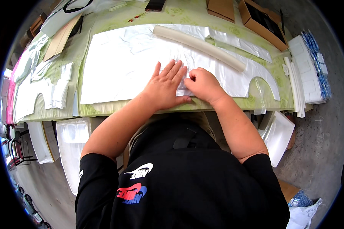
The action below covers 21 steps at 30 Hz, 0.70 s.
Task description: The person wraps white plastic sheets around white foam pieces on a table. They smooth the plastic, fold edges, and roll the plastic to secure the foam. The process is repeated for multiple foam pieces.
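Note:
A white plastic apron (118, 65) lies spread over the green patterned tablecloth (179, 15), with a curved cutout at its right end. My left hand (166, 86) rests flat on the apron, fingers stretched out and slightly apart. Just to its right, my right hand (204, 84) is closed, with its fingers curled down against the apron. Whatever those fingers may hold is hidden. A long beige tube (198, 47) lies slantwise across the apron, beyond my hands. Near its right half, a folded white plastic strip (244, 45) runs along the far edge of the apron.
At the back right stands an open cardboard box (263, 23), with a phone (155, 5) farther left. More white plastic pieces (46, 91) and a cardboard sheet (62, 38) lie at the left. White rolls (294, 87) lean at the right edge. Below the table are white bins (70, 152).

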Motion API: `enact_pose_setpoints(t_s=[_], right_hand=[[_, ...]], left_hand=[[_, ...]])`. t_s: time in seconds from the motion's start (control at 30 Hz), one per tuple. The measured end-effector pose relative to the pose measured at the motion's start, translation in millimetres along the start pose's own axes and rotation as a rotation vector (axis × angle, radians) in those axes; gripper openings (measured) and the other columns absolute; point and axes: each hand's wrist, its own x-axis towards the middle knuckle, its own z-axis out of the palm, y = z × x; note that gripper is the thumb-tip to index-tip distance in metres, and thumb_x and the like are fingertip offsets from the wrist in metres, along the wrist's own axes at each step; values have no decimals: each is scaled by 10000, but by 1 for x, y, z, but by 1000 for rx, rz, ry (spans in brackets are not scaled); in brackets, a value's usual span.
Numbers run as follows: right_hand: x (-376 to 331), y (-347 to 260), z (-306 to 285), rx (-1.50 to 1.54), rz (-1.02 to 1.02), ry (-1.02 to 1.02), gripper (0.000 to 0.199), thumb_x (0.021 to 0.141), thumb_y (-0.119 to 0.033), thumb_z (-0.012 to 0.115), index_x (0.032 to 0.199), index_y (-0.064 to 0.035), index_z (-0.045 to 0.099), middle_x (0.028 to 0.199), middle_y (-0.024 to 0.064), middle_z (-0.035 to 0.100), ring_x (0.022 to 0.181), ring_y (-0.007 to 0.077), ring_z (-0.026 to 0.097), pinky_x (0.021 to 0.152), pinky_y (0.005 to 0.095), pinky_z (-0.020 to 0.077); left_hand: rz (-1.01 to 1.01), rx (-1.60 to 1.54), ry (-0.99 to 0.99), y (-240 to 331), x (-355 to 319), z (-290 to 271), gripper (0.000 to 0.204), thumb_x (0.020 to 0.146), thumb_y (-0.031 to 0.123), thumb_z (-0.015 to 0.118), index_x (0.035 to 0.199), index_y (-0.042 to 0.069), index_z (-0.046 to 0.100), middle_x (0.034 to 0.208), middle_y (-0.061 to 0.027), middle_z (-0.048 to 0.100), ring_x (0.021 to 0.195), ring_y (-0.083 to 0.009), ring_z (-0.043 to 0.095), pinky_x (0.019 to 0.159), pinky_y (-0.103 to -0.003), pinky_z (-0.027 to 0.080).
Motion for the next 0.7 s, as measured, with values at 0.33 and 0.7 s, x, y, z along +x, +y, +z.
enact_pose_setpoints(t_s=[0.33,0.7], right_hand=[[-88,11,0,245,-172,-32,214,829,-206,744,774,-25,645,889,142,628,909,337,604,785,417,500],[-68,41,15,-124,-784,304,403,700,-82,795,1081,-207,759,1242,-27,658,1212,301,549,1099,548,380]], left_hand=[[188,-60,-9,8,-35,-8,960,787,476,795,1577,122,379,1647,-62,367,1525,-248,330,1246,-593,175],[175,-64,15,6,-31,-5,718,930,410,679,1554,150,437,1618,-54,420,1520,-233,341,1261,-560,149]])
